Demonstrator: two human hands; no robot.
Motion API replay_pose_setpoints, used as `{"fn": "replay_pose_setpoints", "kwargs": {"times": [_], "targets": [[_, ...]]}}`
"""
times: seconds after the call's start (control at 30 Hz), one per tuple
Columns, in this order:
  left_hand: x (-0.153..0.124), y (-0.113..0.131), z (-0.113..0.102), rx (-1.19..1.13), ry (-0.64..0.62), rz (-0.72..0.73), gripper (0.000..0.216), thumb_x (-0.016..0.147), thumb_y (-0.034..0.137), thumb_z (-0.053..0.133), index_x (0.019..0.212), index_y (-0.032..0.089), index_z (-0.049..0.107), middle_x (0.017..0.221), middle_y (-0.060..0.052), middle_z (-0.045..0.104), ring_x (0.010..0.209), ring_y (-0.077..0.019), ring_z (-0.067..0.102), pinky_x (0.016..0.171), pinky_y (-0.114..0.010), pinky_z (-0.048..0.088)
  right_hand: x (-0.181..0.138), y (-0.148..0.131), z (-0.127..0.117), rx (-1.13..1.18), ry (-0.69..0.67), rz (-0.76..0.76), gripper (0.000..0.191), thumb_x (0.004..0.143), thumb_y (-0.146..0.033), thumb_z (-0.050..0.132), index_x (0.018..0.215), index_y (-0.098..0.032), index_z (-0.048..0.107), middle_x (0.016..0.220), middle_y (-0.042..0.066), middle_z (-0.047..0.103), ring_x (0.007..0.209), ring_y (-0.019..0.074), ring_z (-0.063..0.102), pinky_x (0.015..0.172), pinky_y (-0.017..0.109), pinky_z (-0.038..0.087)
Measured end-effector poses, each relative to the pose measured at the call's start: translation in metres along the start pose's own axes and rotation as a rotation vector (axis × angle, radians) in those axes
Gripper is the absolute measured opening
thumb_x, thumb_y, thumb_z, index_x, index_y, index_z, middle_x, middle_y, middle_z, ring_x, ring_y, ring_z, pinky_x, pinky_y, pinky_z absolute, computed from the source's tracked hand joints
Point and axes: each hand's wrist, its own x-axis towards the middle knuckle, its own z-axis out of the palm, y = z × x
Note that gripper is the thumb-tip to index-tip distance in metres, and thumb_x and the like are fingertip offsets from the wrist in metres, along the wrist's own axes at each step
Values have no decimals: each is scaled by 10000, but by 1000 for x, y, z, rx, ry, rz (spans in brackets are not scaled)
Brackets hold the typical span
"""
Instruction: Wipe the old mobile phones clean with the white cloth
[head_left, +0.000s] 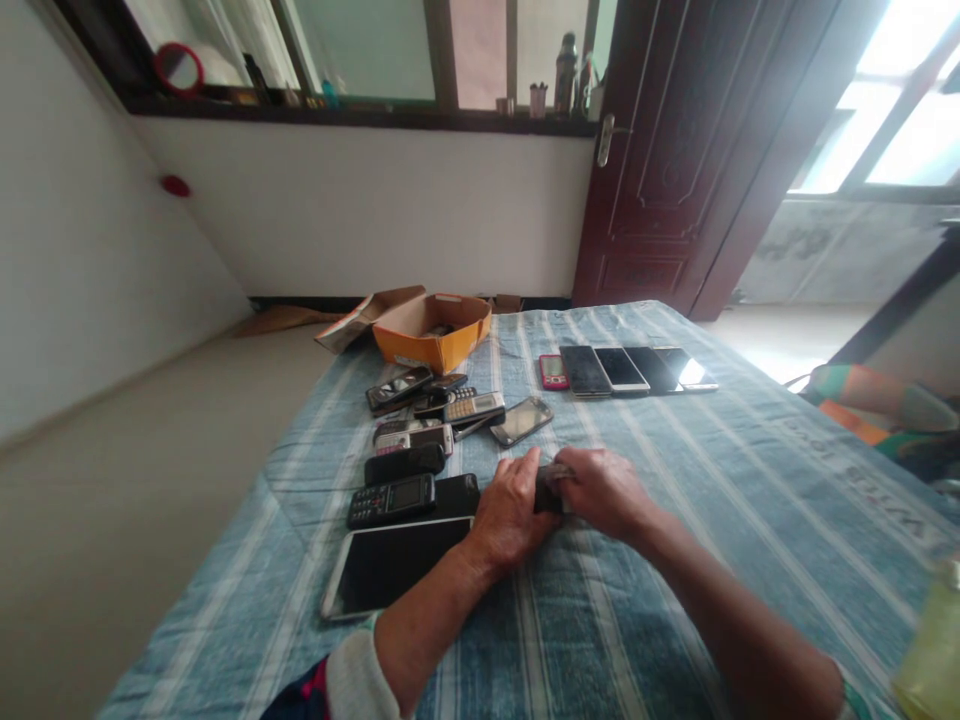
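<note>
I'm on the head view, and both hands are working close together over the striped blue cloth (675, 620). My left hand (510, 508) is curled round the left side of a small dark device (549, 488), thumb along its near edge. My right hand (602, 490) pinches that same piece at its right end, fingers bent in. So it sits right between the two, mostly covered; what kind of device, I cannot tell.

Just left of my left wrist, there's the white-framed tablet (397, 568), dark screen up. Right beyond it, a black keypad phone (391, 500), then a dark handset (405, 465). Farther off, a jumble, with a pale-keyed bar phone (476, 406) on top, and a grey touchscreen phone (523, 421) lying at a slant to its right.

Far side now: an orange cardboard box (450, 350), flap open, contents too small to read. Over to the far right, a pink phone (554, 372) begins a neat row of smartphones (622, 370), glare on the rightmost.
</note>
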Motion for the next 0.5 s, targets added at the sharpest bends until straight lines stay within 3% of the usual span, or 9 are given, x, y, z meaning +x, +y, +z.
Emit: {"fn": "replay_pose_setpoints", "kwargs": {"times": [0.07,0.13,0.3,0.37,0.5], "targets": [[-1,-1,0,-29,-2,1,787,643,169,620,1374,81,342,1193,-144,581,1103,-300,499,953,-432,448,-3,-12,5,31,-10,-114,191,838,-224,469,935,-226,634,905,34,706,843,178,643,627,254,336],[-1,-2,1,-43,-3,1,830,646,177,624,1402,75,297,1196,-144,581,1100,-296,498,953,-427,448,-3,-13,7,-11,-21,-125,209,838,-208,465,962,-228,632,924,41,703,823,179,644,623,255,336],[-2,2,1,-8,-16,-20,842,658,213,664,1409,107,299,1199,-125,576,1102,-292,493,959,-423,445,3,13,-2,-158,-5,161,224,864,-208,428,936,-213,639,914,69,702,804,199,650,620,269,350],[-2,3,0,7,-20,-26,833,664,214,659,1409,110,301,1200,-126,575,1101,-293,494,954,-418,448,2,13,-5,-141,19,198,219,872,-220,426,928,-211,637,918,65,706,829,198,649,626,267,353],[-2,3,-1,28,-33,-31,844,658,185,626,1419,107,271,1187,-127,585,1096,-304,499,936,-425,455,-6,-7,1,-30,-14,-32,180,865,-262,468,930,-234,633,913,34,710,863,188,651,632,256,356]]}}
